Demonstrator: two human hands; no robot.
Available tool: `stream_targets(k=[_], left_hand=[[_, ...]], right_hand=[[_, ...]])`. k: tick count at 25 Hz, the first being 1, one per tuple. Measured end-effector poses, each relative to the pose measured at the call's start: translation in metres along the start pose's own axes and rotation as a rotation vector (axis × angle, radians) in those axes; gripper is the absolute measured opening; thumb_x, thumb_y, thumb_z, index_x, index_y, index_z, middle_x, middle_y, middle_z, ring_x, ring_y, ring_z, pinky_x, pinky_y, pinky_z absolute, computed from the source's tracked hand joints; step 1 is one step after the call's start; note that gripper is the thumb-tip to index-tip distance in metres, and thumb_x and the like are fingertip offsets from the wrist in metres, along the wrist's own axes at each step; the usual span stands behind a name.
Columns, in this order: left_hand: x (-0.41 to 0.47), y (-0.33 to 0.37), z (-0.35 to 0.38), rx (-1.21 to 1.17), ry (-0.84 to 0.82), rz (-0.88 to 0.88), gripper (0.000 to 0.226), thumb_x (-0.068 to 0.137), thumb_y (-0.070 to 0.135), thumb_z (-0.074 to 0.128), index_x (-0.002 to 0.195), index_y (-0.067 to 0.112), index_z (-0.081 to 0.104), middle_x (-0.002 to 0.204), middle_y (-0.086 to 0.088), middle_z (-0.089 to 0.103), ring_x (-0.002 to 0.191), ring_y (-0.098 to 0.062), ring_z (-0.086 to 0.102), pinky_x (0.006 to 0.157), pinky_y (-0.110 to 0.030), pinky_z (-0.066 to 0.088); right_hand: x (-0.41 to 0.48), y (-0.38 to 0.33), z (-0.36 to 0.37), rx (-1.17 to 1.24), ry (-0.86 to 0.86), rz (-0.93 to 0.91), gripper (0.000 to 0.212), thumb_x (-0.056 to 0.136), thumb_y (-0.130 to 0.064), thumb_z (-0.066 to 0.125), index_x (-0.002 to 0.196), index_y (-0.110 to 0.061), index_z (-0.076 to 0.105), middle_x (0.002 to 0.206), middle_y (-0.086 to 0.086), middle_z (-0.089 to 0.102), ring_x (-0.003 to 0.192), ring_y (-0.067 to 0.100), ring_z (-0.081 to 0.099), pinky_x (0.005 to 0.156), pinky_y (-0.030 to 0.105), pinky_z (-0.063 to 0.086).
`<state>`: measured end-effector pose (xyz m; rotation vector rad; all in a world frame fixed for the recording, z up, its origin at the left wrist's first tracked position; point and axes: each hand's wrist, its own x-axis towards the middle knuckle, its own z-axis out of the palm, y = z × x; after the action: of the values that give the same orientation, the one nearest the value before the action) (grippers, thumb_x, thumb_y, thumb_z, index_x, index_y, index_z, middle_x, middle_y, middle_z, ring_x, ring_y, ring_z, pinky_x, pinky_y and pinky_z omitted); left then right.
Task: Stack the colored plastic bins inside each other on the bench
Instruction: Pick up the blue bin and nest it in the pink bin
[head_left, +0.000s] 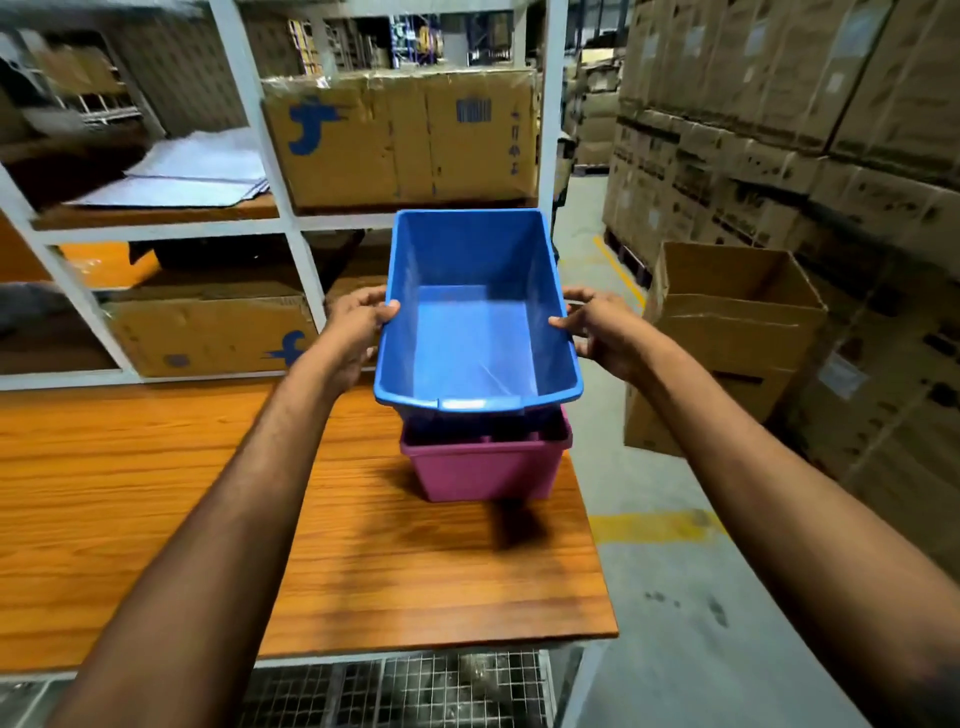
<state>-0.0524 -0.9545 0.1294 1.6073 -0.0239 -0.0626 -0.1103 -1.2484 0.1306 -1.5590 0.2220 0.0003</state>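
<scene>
An empty blue bin (475, 332) hangs just above a pink bin (485, 470), its bottom level with the pink rim. The pink bin stands on the wooden bench (208, 493) near its right edge. My left hand (358, 325) grips the blue bin's left rim, thumb over the edge. My right hand (597, 332) grips the right rim the same way. Most of the pink bin's inside is hidden by the blue one.
White shelving behind the bench holds cardboard boxes (400, 140) and flat sheets (192, 166). An open cardboard box (727, 332) stands on the floor to the right. Stacked cartons (805, 130) line the right wall. A wire mesh (395, 686) lies below the bench's front edge.
</scene>
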Motion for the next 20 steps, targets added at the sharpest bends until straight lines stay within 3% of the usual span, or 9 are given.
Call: stream_targets(k=[2,5,8,11,13,15,18,20], left_hand=[[0.001,-0.009,-0.001,0.018,-0.022,-0.048,0.019,0.102,0.011,0.055,0.112,0.022,0.066,0.095,0.007,0.071,0.089,-0.010,0.065,0.080,-0.030,0.049],[0.004,-0.020,-0.004,0.049,-0.061,-0.108,0.025,0.102,0.011,0.056,0.124,0.018,0.064,0.108,0.001,0.072,0.097,-0.013,0.066,0.075,-0.028,0.054],[0.011,-0.028,-0.003,0.084,-0.059,-0.165,0.028,0.102,0.013,0.058,0.129,0.011,0.064,0.102,-0.001,0.071,0.085,-0.010,0.064,0.073,-0.026,0.053],[0.015,-0.033,-0.003,0.126,-0.071,-0.225,0.030,0.101,0.017,0.060,0.130,0.009,0.064,0.101,-0.005,0.071,0.075,-0.007,0.061,0.063,-0.022,0.052],[0.014,-0.036,0.000,0.149,-0.059,-0.238,0.030,0.101,0.016,0.060,0.130,0.006,0.064,0.091,-0.003,0.067,0.068,-0.006,0.058,0.048,-0.017,0.050],[0.012,-0.040,0.003,0.164,-0.036,-0.234,0.031,0.101,0.014,0.061,0.130,0.003,0.063,0.097,-0.006,0.068,0.064,-0.005,0.058,0.039,-0.013,0.045],[0.009,-0.051,0.007,0.163,-0.008,-0.222,0.032,0.101,0.010,0.061,0.130,-0.002,0.061,0.113,-0.014,0.067,0.051,0.000,0.061,0.033,-0.011,0.038],[0.010,-0.058,0.008,0.145,0.018,-0.221,0.033,0.100,0.013,0.062,0.131,-0.001,0.061,0.118,-0.014,0.068,0.062,-0.001,0.064,0.036,-0.011,0.042]], right_hand=[[0.009,0.012,-0.002,0.013,-0.004,0.029,0.040,0.092,0.011,0.055,0.117,-0.017,0.069,0.091,-0.005,0.078,0.101,0.015,0.071,0.097,0.038,0.054],[0.017,0.025,0.003,0.027,0.007,0.076,0.045,0.091,0.011,0.054,0.124,-0.015,0.070,0.107,0.002,0.075,0.105,0.015,0.070,0.102,0.039,0.052],[0.023,0.032,0.006,0.064,0.045,0.149,0.038,0.087,0.010,0.055,0.108,-0.016,0.073,0.106,0.000,0.074,0.100,0.014,0.067,0.082,0.027,0.056],[0.029,0.042,0.007,0.065,0.091,0.210,0.042,0.082,0.007,0.059,0.120,-0.005,0.071,0.119,0.004,0.075,0.105,0.017,0.070,0.064,0.024,0.058],[0.031,0.048,0.007,0.040,0.137,0.230,0.043,0.082,0.006,0.062,0.123,-0.004,0.070,0.121,0.007,0.075,0.106,0.019,0.072,0.077,0.029,0.063],[0.032,0.054,0.006,0.012,0.172,0.236,0.039,0.084,0.006,0.063,0.121,-0.005,0.071,0.118,0.008,0.075,0.109,0.022,0.072,0.094,0.037,0.061],[0.029,0.065,0.006,-0.017,0.192,0.254,0.034,0.085,0.003,0.067,0.118,-0.005,0.071,0.117,0.009,0.075,0.109,0.023,0.073,0.096,0.041,0.060],[0.028,0.070,0.007,-0.022,0.205,0.264,0.031,0.087,-0.001,0.069,0.118,-0.004,0.069,0.116,0.010,0.074,0.107,0.023,0.072,0.094,0.041,0.061]])
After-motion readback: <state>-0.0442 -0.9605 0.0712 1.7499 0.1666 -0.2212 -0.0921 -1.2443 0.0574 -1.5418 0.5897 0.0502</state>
